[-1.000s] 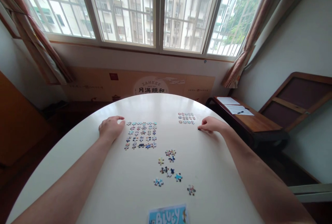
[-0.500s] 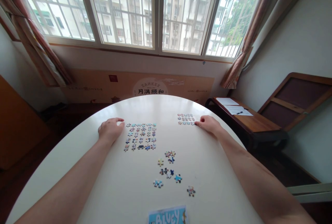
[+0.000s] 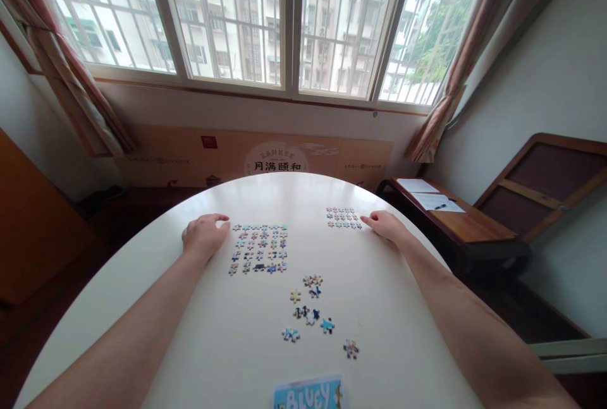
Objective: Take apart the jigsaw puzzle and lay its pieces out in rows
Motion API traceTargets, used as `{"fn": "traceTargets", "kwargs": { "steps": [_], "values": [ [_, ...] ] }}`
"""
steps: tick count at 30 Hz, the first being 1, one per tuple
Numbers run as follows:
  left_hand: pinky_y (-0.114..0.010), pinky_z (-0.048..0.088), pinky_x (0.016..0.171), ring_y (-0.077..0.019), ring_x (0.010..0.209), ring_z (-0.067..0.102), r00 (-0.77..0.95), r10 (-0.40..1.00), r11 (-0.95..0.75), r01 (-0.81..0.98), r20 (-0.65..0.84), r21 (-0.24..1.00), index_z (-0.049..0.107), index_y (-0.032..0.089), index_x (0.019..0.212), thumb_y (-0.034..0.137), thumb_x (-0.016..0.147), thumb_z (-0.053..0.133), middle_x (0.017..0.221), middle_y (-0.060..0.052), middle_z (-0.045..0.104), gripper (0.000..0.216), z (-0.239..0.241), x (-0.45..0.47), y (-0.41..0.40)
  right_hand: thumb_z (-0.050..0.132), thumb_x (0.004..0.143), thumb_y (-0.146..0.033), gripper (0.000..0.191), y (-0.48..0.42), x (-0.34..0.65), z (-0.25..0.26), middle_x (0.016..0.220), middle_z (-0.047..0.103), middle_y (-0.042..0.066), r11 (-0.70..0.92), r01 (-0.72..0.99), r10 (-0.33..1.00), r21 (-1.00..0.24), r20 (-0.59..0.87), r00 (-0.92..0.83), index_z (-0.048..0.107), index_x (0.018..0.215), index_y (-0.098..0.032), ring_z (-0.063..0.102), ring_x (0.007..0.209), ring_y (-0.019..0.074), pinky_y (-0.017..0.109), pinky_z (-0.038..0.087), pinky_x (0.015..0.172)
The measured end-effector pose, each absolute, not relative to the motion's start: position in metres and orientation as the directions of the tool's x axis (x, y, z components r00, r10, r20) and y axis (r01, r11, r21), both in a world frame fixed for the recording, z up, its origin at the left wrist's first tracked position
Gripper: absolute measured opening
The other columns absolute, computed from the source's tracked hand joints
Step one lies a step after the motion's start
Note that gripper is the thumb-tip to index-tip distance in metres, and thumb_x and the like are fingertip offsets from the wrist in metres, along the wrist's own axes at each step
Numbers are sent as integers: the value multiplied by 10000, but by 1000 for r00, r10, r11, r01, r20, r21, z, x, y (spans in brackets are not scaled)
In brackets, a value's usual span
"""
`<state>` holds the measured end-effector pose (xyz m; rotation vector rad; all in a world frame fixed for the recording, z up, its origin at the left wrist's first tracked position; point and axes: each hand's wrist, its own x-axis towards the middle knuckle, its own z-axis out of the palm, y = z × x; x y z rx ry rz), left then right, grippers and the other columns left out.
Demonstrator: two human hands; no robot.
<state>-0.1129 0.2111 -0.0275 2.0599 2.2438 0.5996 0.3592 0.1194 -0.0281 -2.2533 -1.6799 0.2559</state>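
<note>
At the left, my left hand (image 3: 205, 236) rests on the white table, thumb and index finger apart, with nothing between them. Just right of it lies a larger block of jigsaw pieces (image 3: 260, 249), set out in several rows. Farther right is a smaller block of jigsaw pieces (image 3: 344, 217), also in rows. My right hand (image 3: 385, 225) is close beside that block's right end, its fingers slightly bent and apart from the pieces. No piece shows in it. Loose jigsaw pieces (image 3: 312, 315) are scattered over the middle of the table, with a single piece (image 3: 351, 349) nearer me.
The round white table (image 3: 227, 346) fills the foreground. At its near edge lies a blue card or box marked BLUEY (image 3: 310, 393). To the right stands a wooden bench (image 3: 467, 227) with papers (image 3: 437, 201) and a pen. Barred windows and curtains are behind.
My right fingertips have drawn back slightly to the right from the smaller block, and an end piece in its bottom row shows beside them. My left hand stays put.
</note>
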Motion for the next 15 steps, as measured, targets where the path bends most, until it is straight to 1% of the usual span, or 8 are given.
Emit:
{"fn": "traceTargets", "kwargs": {
  "steps": [4,6,8,9,10,11,13,15],
  "values": [
    [-460,441,1031,-357,1193,581,-129,964,53,950,232,308,747,260,1127,395,829,533,1282,-85,672,391,-29,-112,211,545,915,-525,414,112,344,-16,749,649,50,-213,911,956,-352,119,270,628,738,-160,525,669,137,243,289,579],
    [-454,435,1038,-351,1199,576,-131,965,55,949,229,312,745,265,1132,401,835,530,1283,-81,671,390,-29,-111,210,547,924,-509,387,106,328,-6,754,640,38,-127,924,968,-360,157,194,635,769,-165,517,679,127,237,301,596],
    [-448,431,1042,-346,1200,574,-130,965,53,947,226,316,745,268,1130,404,835,532,1279,-78,673,388,-30,-111,210,608,901,-493,328,97,304,3,748,632,4,8,927,985,-376,161,57,655,805,-182,517,682,103,216,333,627],
    [-445,429,1043,-343,1198,574,-131,965,53,947,229,318,747,269,1124,403,832,536,1274,-76,675,384,-31,-111,209,651,879,-474,286,91,291,7,746,630,-10,107,914,987,-392,151,-51,671,828,-193,517,677,91,204,348,638],
    [-443,429,1043,-340,1195,575,-131,963,51,946,234,319,749,270,1118,401,829,540,1269,-74,677,380,-31,-111,209,664,881,-426,239,85,277,10,759,634,-6,287,863,958,-415,145,-248,688,865,-189,521,677,87,201,358,645],
    [-441,429,1042,-338,1190,576,-132,961,50,946,241,321,752,270,1111,401,825,545,1264,-73,680,376,-32,-111,209,678,876,-387,197,80,264,11,753,632,-8,417,802,907,-429,139,-397,702,875,-191,525,668,83,202,363,647],
    [-438,430,1040,-334,1182,579,-137,959,51,945,249,323,755,272,1101,402,820,551,1256,-70,684,371,-32,-111,209,703,861,-318,121,70,243,11,765,646,-13,563,705,812,-431,127,-570,735,917,-216,549,679,81,201,375,663],
    [-437,432,1038,-333,1180,580,-141,959,55,944,246,325,756,273,1099,402,819,554,1255,-69,685,368,-32,-111,209,684,875,-252,124,64,230,7,827,680,-17,632,644,745,-431,108,-658,763,970,-257,573,705,71,194,379,679]
  ]
}}
